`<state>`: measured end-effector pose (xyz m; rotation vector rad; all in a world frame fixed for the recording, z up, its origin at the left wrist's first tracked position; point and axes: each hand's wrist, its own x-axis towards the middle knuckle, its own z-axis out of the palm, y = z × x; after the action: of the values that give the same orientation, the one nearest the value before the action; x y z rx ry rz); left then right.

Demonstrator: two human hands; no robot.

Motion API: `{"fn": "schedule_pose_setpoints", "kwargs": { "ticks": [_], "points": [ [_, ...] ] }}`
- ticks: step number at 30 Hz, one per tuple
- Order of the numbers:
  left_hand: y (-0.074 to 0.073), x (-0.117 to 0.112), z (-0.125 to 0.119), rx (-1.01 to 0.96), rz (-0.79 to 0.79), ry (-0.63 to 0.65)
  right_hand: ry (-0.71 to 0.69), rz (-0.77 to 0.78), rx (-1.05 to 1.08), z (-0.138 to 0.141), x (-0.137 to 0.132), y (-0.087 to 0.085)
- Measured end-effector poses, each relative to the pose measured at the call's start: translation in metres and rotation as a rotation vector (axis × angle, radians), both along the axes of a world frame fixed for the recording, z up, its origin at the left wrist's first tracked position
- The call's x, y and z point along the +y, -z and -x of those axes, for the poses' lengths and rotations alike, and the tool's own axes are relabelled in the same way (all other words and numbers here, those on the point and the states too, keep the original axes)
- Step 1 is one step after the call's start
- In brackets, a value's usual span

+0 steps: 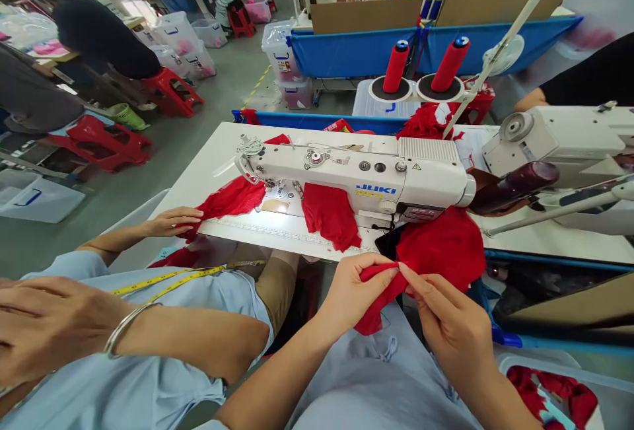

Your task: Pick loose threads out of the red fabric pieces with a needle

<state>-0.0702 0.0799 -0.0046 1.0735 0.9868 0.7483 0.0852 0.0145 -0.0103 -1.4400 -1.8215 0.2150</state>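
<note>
At lower centre, a red cloth (375, 311) is pinched by thumb and finger of the left hand (357, 286) and right hand (453, 314), work judged unfinished, while another red panel (331, 215) is left mid-frame on the table (198, 176).

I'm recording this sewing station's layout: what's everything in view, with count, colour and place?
White JUKI sewing machine: one, white, on the tabletop
White flat tabletop: one nearest, white, beneath that machine
Tall red thread cones: two, red, behind the machine
Soft red fabric pieces: several, red, on the tabletop, in hand, in a lower-right bin
Yellow tape measure: one, yellow, across the neighbour's front
Other white sewing machines: several, white, right and background
Red plastic stools: several, red, mostly upper left
Clear plastic bins: several, translucent, around the floor
Blue cloth troughs: several, blue, beyond the machine
Blue-shirted neighbour: one, light blue, left
Left hand: one, bare, pinching red fabric
Right hand: one, bare, pinching the same fabric
</note>
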Motion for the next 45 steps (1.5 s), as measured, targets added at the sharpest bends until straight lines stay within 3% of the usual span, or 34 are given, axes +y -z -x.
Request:
{"fn": "schedule_pose_setpoints", "kwargs": {
  "ticks": [3, 6, 9, 13, 15, 17, 23, 29, 35, 42, 45],
  "points": [
    [0.000, 0.002, 0.002, 0.003, 0.009, 0.028, 0.034, 0.010, -0.037, 0.003, -0.002, 0.000],
    [-0.002, 0.002, 0.001, 0.000, 0.011, 0.051, 0.062, 0.021, 0.057, 0.007, -0.001, -0.003],
    [-0.003, 0.001, 0.000, -0.031, 0.014, 0.074, 0.059, 0.108, 0.344, 0.011, 0.001, -0.006],
    [0.000, -0.001, -0.003, -0.082, 0.084, 0.068, 0.078, 0.383, 0.807, 0.004, 0.002, -0.006],
    [0.002, -0.004, -0.007, -0.108, 0.126, 0.057, 0.086, 0.440, 0.918, -0.006, 0.001, -0.006],
    [0.003, -0.008, -0.013, -0.134, 0.156, 0.036, 0.077, 0.390, 0.843, -0.016, -0.001, -0.007],
    [-0.005, -0.020, -0.037, -0.145, 0.170, -0.032, -0.064, 0.034, 0.199, -0.040, -0.012, -0.009],
    [-0.011, -0.030, -0.055, -0.089, 0.141, -0.078, -0.045, -0.067, -0.076, -0.059, -0.018, -0.002],
    [-0.017, -0.037, -0.062, -0.052, 0.112, -0.102, -0.052, -0.113, -0.079, -0.067, -0.017, -0.003],
    [-0.018, -0.038, -0.065, -0.124, 0.209, -0.121, -0.170, 0.052, 0.308, -0.065, -0.010, -0.010],
    [-0.017, -0.037, -0.065, -0.162, 0.254, -0.139, -0.187, 0.049, 0.278, -0.066, -0.009, -0.010]
  ]
}}
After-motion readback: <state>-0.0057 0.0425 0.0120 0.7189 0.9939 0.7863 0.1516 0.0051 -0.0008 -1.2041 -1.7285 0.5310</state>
